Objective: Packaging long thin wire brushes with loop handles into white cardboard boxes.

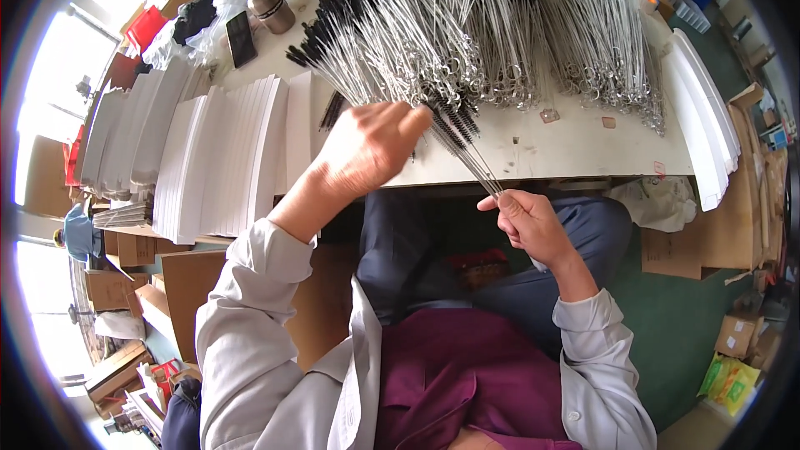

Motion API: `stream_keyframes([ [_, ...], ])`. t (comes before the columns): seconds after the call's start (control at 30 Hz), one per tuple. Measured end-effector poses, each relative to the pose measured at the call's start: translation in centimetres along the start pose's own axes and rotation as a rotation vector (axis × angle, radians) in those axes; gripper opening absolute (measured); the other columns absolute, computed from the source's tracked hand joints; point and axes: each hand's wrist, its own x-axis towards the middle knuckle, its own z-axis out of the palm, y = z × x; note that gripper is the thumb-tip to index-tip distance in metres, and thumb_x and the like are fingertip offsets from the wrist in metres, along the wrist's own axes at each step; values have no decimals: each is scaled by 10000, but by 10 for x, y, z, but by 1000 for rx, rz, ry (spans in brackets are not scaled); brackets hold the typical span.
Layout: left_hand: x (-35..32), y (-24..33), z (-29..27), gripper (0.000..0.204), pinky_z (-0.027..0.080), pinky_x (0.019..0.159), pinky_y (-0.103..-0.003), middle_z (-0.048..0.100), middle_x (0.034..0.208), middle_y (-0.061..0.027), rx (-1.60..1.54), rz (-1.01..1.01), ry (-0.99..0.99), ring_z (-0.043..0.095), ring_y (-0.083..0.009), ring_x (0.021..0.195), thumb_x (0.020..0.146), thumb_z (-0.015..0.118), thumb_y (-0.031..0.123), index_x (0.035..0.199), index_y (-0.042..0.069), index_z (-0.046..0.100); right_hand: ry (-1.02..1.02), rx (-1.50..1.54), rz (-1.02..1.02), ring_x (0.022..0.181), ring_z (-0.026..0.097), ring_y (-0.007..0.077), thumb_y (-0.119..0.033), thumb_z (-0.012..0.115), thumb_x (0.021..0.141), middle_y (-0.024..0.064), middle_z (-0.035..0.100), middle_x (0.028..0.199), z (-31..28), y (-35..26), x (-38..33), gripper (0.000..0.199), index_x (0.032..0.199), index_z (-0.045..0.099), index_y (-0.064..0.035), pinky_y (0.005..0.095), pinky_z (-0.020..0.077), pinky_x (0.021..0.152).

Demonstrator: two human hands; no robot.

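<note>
Several thin straw brushes [457, 140], with black bristles and wire handles, slant above the table's front edge. My right hand [529, 223] is closed around the wire ends, thumb pressed on them. My left hand [377, 143] is curled closed at the bristle end, its thumb side beside the black bristles. Its fingertips are turned away, so what they grip does not show. Just beyond both hands lies a large heap of similar brushes [417, 42], wire loops toward me and black bristles mostly at the far side.
White folded card sleeves [221, 158] stand stacked at the left, with more white card [704, 129] on the right edge. A second wire pile [604, 42], a steel flask [269, 7] and a phone [241, 39] lie on the table [533, 154]. Cardboard boxes [196, 292] stand on the floor.
</note>
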Motion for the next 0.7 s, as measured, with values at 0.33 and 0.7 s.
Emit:
stream_keyframes([
  [0.33, -82, -5, -17, 275, 547, 698, -478, 683, 852, -218, 86, -762, -55, 679, -414, 785, 880, 774, 228, 955, 3, 634, 88, -274, -141, 603, 395, 59, -345, 554, 1084, -49, 435, 640, 5, 16, -4, 384, 1040, 731, -7, 250, 358, 551],
  [0.7, -137, -27, -15, 648, 577, 825, -479, 707, 949, -316, 237, -1208, -357, 710, -449, 910, 785, 816, 462, 968, -147, 693, 60, -341, -92, 586, 366, 52, -304, 536, 1094, -44, 413, 618, 10, 21, -10, 380, 1021, 718, 21, 260, 324, 524],
])
